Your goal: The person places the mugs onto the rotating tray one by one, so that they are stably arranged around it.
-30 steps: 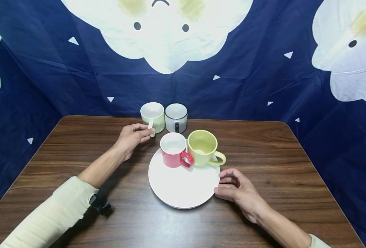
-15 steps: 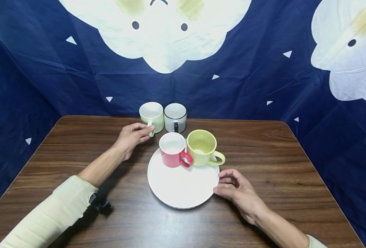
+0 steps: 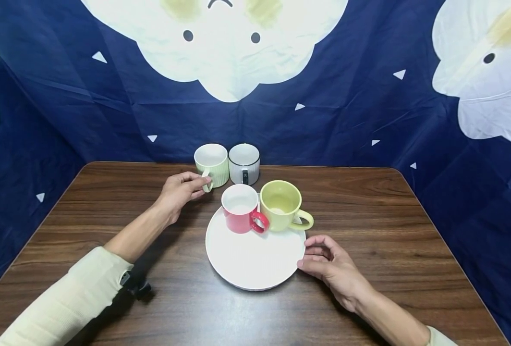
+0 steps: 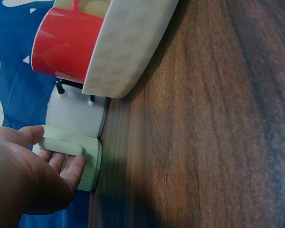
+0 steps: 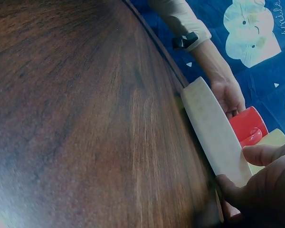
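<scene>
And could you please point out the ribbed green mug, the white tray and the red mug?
Ribbed green mug (image 3: 220, 175): head view, on its outer side.
White tray (image 3: 255, 259): head view, on its bare surface.
Red mug (image 3: 238, 222): head view, on its outer wall.

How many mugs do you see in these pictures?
4. The glossy red mug and the yellow-green mug stand on the round white plate. Behind it, side by side, are the ribbed pale-green mug, held by the left hand, and the black-rimmed, ribbed white mug.
</scene>
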### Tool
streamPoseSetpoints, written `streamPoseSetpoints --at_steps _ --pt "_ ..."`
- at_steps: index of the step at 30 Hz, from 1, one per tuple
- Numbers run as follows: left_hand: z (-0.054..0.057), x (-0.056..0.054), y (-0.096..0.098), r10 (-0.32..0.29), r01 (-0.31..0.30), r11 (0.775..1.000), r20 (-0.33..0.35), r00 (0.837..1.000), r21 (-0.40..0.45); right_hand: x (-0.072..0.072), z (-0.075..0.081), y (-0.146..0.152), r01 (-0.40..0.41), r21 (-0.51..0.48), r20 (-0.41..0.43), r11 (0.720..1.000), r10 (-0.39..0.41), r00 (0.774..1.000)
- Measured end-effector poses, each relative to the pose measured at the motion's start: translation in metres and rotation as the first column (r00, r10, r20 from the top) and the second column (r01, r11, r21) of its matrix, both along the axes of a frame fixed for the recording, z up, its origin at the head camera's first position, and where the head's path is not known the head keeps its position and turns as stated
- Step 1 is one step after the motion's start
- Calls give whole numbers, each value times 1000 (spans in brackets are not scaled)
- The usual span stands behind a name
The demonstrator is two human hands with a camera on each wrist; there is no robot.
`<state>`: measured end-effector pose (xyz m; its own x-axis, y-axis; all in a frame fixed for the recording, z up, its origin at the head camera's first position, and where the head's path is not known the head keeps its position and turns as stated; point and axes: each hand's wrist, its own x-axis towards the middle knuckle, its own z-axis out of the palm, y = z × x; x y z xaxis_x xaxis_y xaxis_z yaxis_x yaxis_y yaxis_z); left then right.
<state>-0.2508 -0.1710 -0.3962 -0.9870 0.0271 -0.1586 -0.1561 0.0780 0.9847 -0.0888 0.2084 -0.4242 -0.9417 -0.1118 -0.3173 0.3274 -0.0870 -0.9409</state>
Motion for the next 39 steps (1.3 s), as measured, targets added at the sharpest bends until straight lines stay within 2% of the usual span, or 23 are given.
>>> streamPoseSetpoints --at_steps 5,10,15,18,21,23,26,30,33,36,39 --pt "1 1 -1 -8 5 999 -49 999 -50 -1 1 1 -5 2 0 1000 5 1000" --pt "2 2 -6 -27 -3 978 -139 990 -210 -1 1 1 2 20 2 1000 -2 1000" --pt "3 5 -18 -54 -36 919 -217 975 -393 -1 1 0 0 34 -5 999 0 1000" --pt "3 8 -24 -67 -74 869 -265 962 -490 -1 1 -1 1 39 -8 999 0 1000" --pt "2 8 -29 -63 -117 840 -310 949 -529 -1 2 -1 3 40 -3 999 -3 1000" --pt "1 8 -32 -50 -144 830 -330 943 -538 -1 2 -1 7 40 -1 999 -7 1000" --pt "-1 8 -36 -24 -156 845 -328 944 -512 -1 2 -1 5 38 0 999 -5 1000" --pt "-1 7 -44 3 -123 907 -287 958 -402 -1 2 0 3 38 -1 999 -3 1000" --pt "1 7 -49 11 -104 936 -268 963 -335 0 2 0 2 36 -5 999 -2 1000" --pt "1 10 -56 9 -111 930 -281 960 -350 0 2 -1 5 31 -7 1000 -5 1000" --pt "-1 15 -63 2 -133 905 -308 951 -404 0 1 -1 1 28 -12 1000 -1 1000"
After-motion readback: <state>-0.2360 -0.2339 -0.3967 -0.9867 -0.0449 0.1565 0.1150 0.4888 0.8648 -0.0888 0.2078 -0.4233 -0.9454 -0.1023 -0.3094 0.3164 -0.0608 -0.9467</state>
